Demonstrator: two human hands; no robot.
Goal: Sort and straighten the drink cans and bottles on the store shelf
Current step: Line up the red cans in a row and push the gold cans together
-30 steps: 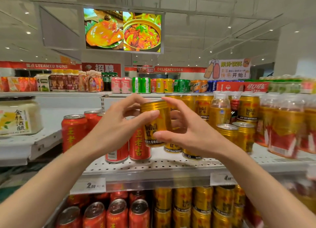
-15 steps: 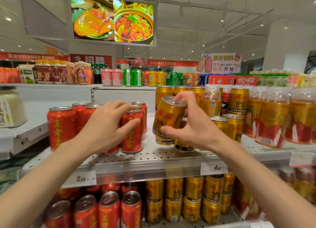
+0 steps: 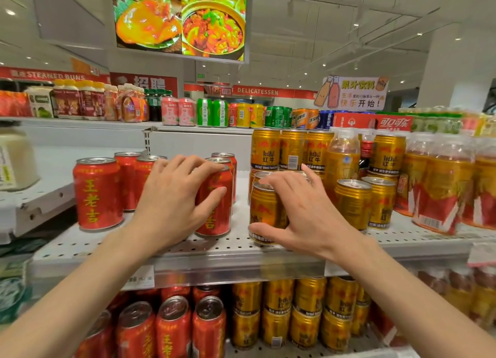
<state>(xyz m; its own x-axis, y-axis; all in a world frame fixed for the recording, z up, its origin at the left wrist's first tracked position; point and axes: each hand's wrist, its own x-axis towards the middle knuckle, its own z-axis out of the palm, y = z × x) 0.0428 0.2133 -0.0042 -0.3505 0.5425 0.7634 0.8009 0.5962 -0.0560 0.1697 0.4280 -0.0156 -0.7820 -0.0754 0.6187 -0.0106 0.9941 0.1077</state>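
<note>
My left hand (image 3: 174, 202) wraps around a red can (image 3: 217, 210) standing at the front of the white perforated shelf (image 3: 236, 247). My right hand (image 3: 303, 212) grips a gold Red Bull can (image 3: 264, 210) that stands upright on the shelf just right of the red one. More red cans (image 3: 98, 194) stand to the left. Other gold cans (image 3: 354, 202) stand to the right, and stacked gold cans (image 3: 265, 149) rise behind. A drink bottle (image 3: 343, 159) stands among the gold cans.
Shrink-wrapped gold packs (image 3: 445, 185) fill the shelf's right end. The lower shelf holds red cans (image 3: 171, 328) and gold cans (image 3: 303, 312). Assorted cans and bottles (image 3: 214, 113) line the top shelf. A white jar (image 3: 13, 159) sits far left. Price tags run along the shelf's front rail.
My right hand has lowered the tilted gold can from the air and it now stands upright on the shelf. My left hand left the gold can and closed on the red can.
</note>
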